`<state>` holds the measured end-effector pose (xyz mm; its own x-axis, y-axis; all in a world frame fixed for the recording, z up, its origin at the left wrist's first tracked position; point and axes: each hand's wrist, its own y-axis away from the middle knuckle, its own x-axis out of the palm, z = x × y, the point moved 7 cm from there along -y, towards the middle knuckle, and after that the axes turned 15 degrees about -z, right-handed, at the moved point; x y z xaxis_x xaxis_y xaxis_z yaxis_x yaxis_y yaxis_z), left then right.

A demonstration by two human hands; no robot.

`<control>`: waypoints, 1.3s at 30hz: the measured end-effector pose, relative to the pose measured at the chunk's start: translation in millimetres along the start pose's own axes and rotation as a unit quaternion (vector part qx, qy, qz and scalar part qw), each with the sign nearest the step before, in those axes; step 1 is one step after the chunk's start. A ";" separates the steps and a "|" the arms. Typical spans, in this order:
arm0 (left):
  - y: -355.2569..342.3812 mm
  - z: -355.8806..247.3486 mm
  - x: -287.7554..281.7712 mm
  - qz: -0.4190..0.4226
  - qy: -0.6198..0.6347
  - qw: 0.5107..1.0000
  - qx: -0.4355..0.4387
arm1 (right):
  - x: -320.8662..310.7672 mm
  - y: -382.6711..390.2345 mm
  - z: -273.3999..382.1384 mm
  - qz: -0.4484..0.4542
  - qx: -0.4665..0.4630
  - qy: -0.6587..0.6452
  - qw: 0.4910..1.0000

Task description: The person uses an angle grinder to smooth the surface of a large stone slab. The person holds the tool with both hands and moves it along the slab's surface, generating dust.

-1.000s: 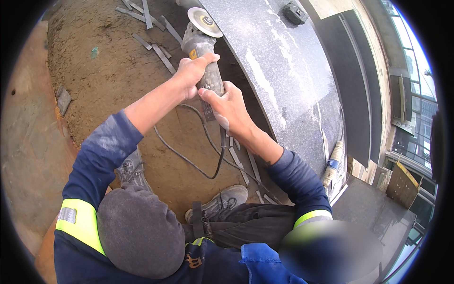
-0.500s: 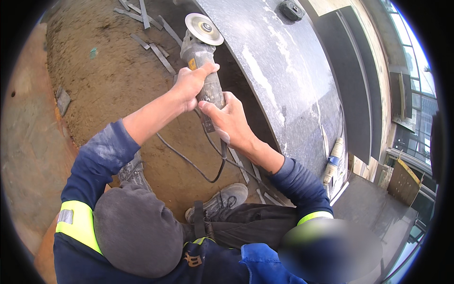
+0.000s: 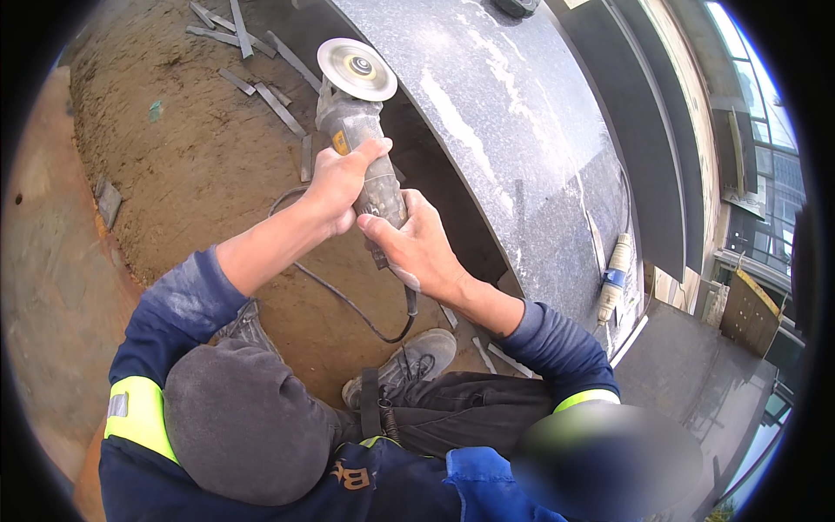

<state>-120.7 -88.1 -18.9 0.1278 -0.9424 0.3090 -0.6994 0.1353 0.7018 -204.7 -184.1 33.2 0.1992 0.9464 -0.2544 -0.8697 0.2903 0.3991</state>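
Note:
A dusty grey angle grinder (image 3: pixel 358 122) is held out in front of me, its pale cutting disc (image 3: pixel 357 70) facing up beside the left edge of a speckled grey stone slab (image 3: pixel 461 96). My left hand (image 3: pixel 344 183) grips the grinder's body below the yellow label. Lower down, my right hand (image 3: pixel 409 235) wraps round its rear end, with the thumb along the body. A black cord (image 3: pixel 348 309) hangs from the rear and loops over the dirt below. A white plug connector with a blue band (image 3: pixel 614 278) lies near the slab's right edge.
Brown dirt (image 3: pixel 174 174) with several narrow stone offcuts (image 3: pixel 278 109) lies to the left, beside a worn board (image 3: pixel 43 226). Dark panels (image 3: pixel 652 148) stand at the right. A dark object (image 3: pixel 515 5) sits on the slab's far end. My shoes (image 3: pixel 409 365) are below.
Both hands and the grinder have moved slightly down and left in the view. The slab and surroundings have shifted a little within the view too. The grip looks unchanged.

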 end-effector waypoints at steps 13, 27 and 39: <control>-25.5 -16.8 -5.0 -0.009 -0.010 1.000 0.005 | 12.0 -21.6 16.0 0.005 -0.022 -0.003 1.000; -42.4 -33.0 -6.4 -0.013 0.000 1.000 -0.012 | 21.0 -42.0 27.5 0.017 -0.024 -0.005 1.000; -60.7 -44.1 -4.6 -0.008 -0.001 1.000 -0.006 | 25.3 -58.4 29.2 0.003 -0.017 0.002 1.000</control>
<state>-47.8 -78.5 -34.6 0.1378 -0.9453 0.2956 -0.6881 0.1233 0.7150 -135.7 -173.0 29.3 0.1927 0.9471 -0.2565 -0.8856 0.2804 0.3702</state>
